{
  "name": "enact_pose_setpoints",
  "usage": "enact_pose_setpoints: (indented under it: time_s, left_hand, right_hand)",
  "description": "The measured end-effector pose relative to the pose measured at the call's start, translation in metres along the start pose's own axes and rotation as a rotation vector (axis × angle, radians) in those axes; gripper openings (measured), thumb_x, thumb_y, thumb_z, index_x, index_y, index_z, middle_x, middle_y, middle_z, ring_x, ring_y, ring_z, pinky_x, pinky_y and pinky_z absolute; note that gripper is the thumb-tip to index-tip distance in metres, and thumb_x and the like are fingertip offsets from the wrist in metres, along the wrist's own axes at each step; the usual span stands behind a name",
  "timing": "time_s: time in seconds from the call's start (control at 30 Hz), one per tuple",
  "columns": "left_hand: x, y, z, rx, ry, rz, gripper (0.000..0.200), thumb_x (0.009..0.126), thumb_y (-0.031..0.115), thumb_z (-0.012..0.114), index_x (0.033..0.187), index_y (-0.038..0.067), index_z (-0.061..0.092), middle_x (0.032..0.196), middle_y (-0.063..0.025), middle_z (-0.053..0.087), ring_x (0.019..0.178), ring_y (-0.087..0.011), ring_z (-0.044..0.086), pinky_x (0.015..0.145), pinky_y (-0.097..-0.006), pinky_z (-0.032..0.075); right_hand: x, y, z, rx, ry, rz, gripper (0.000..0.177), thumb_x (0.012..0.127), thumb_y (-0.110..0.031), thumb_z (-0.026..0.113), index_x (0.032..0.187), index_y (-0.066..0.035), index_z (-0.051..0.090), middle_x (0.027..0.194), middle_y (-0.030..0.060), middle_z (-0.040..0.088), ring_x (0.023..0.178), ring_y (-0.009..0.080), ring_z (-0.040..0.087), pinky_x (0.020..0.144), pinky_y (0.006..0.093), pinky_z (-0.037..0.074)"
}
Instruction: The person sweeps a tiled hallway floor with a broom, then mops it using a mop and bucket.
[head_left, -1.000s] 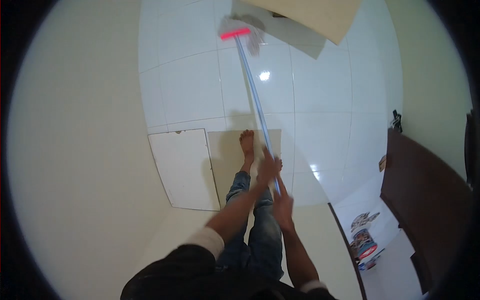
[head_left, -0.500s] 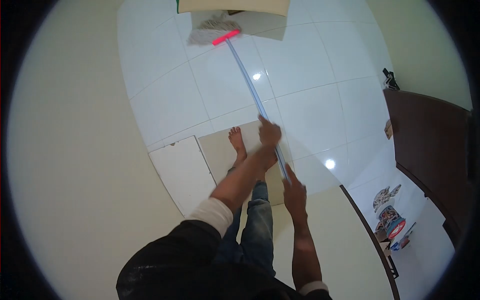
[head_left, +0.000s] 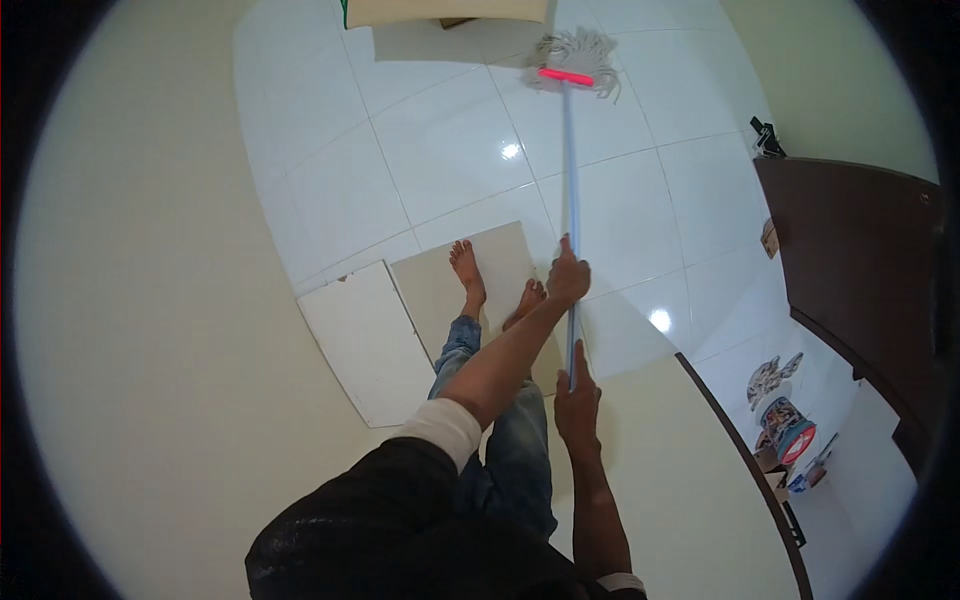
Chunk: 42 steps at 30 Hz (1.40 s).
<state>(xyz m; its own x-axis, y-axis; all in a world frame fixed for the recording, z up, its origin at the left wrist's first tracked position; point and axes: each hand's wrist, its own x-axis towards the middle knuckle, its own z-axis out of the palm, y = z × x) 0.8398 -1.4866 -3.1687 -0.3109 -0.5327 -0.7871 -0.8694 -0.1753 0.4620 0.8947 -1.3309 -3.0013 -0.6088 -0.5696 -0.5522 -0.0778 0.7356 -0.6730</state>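
Note:
A string mop (head_left: 566, 77) with a bright pink clamp, pale grey strands and a long silvery-blue handle stretches out in front of me. Its strands lie on the white tiled floor (head_left: 450, 150). My left hand (head_left: 569, 278) is wrapped round the middle of the handle, index finger stretched along it. Lower down, near the handle's end, my right hand (head_left: 578, 400) grips the same pole, one finger pointing up along it. My bare feet stand on a beige slab (head_left: 490, 245) behind the mop.
A white board (head_left: 360, 340) lies left of my feet. At the top is a beige piece with a green edge (head_left: 440, 10). On the right are a dark brown door (head_left: 850, 240), a small wooden block (head_left: 770, 240) and a patterned container with a red top (head_left: 787, 430).
The mop head has swept to the right across the tiles, away from beside the beige piece, and the handle now points nearly straight ahead. My left hand has shifted right with it.

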Motion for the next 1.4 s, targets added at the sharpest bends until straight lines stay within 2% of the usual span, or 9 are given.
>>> enact_pose_setpoints:
  time_s: [0.2, 0.4, 0.57, 0.77, 0.83, 1.03, 1.2, 1.23, 1.4]
  left_hand:
    - [-0.067, -0.062, -0.040, -0.225, 0.247, 0.034, 0.065, 0.083, 0.012, 0.052, 0.140, -0.002, 0.023, 0.107, -0.0338, 0.059, 0.096, -0.0499, 0.059, 0.084, -0.0504, 0.048]
    - [-0.126, -0.138, 0.029, -0.016, 0.345, -0.203, 0.068, 0.084, 0.015, 0.053, 0.140, -0.005, 0.020, 0.109, -0.0373, 0.056, 0.100, -0.0505, 0.058, 0.086, -0.0521, 0.046]
    - [-0.197, -0.147, 0.130, 0.064, 0.201, -0.338, 0.074, 0.085, 0.017, 0.057, 0.144, 0.000, 0.016, 0.090, -0.0243, 0.065, 0.086, -0.0392, 0.065, 0.074, -0.0514, 0.051]
    - [-0.214, -0.175, 0.196, 0.329, -0.344, 0.007, 0.086, 0.086, 0.021, 0.055, 0.147, -0.003, -0.001, 0.087, -0.0263, 0.063, 0.077, -0.0385, 0.066, 0.065, -0.0458, 0.054]
    - [-0.161, -0.147, 0.199, 0.283, -0.210, 0.143, 0.087, 0.086, 0.022, 0.054, 0.147, -0.003, -0.003, 0.095, -0.0307, 0.061, 0.084, -0.0424, 0.065, 0.073, -0.0490, 0.053]
    - [-0.022, 0.014, 0.054, 0.271, -0.102, 0.061, 0.081, 0.090, 0.031, 0.050, 0.149, 0.003, 0.001, 0.115, -0.0339, 0.055, 0.104, -0.0462, 0.058, 0.093, -0.0534, 0.044]
    - [0.001, 0.065, 0.005, 0.233, -0.075, 0.214, 0.089, 0.081, 0.020, 0.054, 0.146, -0.004, -0.002, 0.098, -0.0333, 0.062, 0.087, -0.0450, 0.064, 0.081, -0.0485, 0.051]
    - [0.016, 0.054, 0.019, 0.270, -0.026, 0.260, 0.090, 0.080, 0.019, 0.054, 0.145, -0.005, -0.003, 0.095, -0.0338, 0.062, 0.085, -0.0456, 0.064, 0.078, -0.0487, 0.052]
    - [-0.065, 0.032, 0.126, 0.198, -0.062, 0.228, 0.100, 0.080, 0.019, 0.056, 0.143, -0.003, -0.019, 0.078, -0.0331, 0.063, 0.073, -0.0472, 0.064, 0.067, -0.0515, 0.052]
  right_hand:
    - [-0.049, 0.010, 0.003, -0.112, -0.320, 0.126, 0.059, 0.090, -0.012, 0.054, 0.145, -0.022, 0.034, 0.074, 0.0278, 0.062, 0.073, 0.0478, 0.061, 0.069, 0.0543, 0.048]
    - [-0.112, 0.036, -0.049, -0.247, -0.369, 0.203, 0.056, 0.090, -0.017, 0.058, 0.141, -0.029, 0.041, 0.078, 0.0230, 0.063, 0.071, 0.0408, 0.063, 0.064, 0.0498, 0.048]
    - [-0.191, 0.035, -0.110, -0.397, -0.303, 0.356, 0.052, 0.090, -0.018, 0.060, 0.138, -0.030, 0.046, 0.070, 0.0192, 0.059, 0.062, 0.0344, 0.060, 0.061, 0.0454, 0.048]
    - [-0.220, 0.027, -0.119, -0.200, -0.183, 0.593, 0.050, 0.091, -0.014, 0.057, 0.139, -0.022, 0.046, 0.067, 0.0223, 0.056, 0.056, 0.0337, 0.057, 0.056, 0.0423, 0.046]
    - [-0.185, 0.040, -0.112, -0.053, -0.041, 0.427, 0.050, 0.091, -0.011, 0.056, 0.139, -0.011, 0.045, 0.074, 0.0228, 0.058, 0.049, 0.0276, 0.048, 0.051, 0.0380, 0.043]
    - [-0.032, -0.007, -0.064, 0.148, 0.002, 0.153, 0.056, 0.090, -0.008, 0.048, 0.143, -0.003, 0.033, 0.132, 0.0296, 0.048, 0.120, 0.0435, 0.050, 0.099, 0.0434, 0.042]
    - [0.059, -0.018, -0.042, 0.217, 0.023, 0.211, 0.056, 0.089, -0.007, 0.049, 0.143, -0.003, 0.033, 0.126, 0.0318, 0.051, 0.116, 0.0442, 0.051, 0.096, 0.0481, 0.043]
    - [0.065, 0.012, -0.026, -0.048, 0.304, -0.060, 0.057, 0.090, -0.009, 0.047, 0.145, -0.009, 0.031, 0.111, 0.0326, 0.056, 0.103, 0.0464, 0.056, 0.085, 0.0504, 0.045]
    - [-0.026, 0.060, -0.122, 0.005, 0.123, 0.061, 0.055, 0.090, -0.015, 0.050, 0.143, -0.015, 0.036, 0.103, 0.0317, 0.060, 0.087, 0.0474, 0.060, 0.079, 0.0530, 0.047]
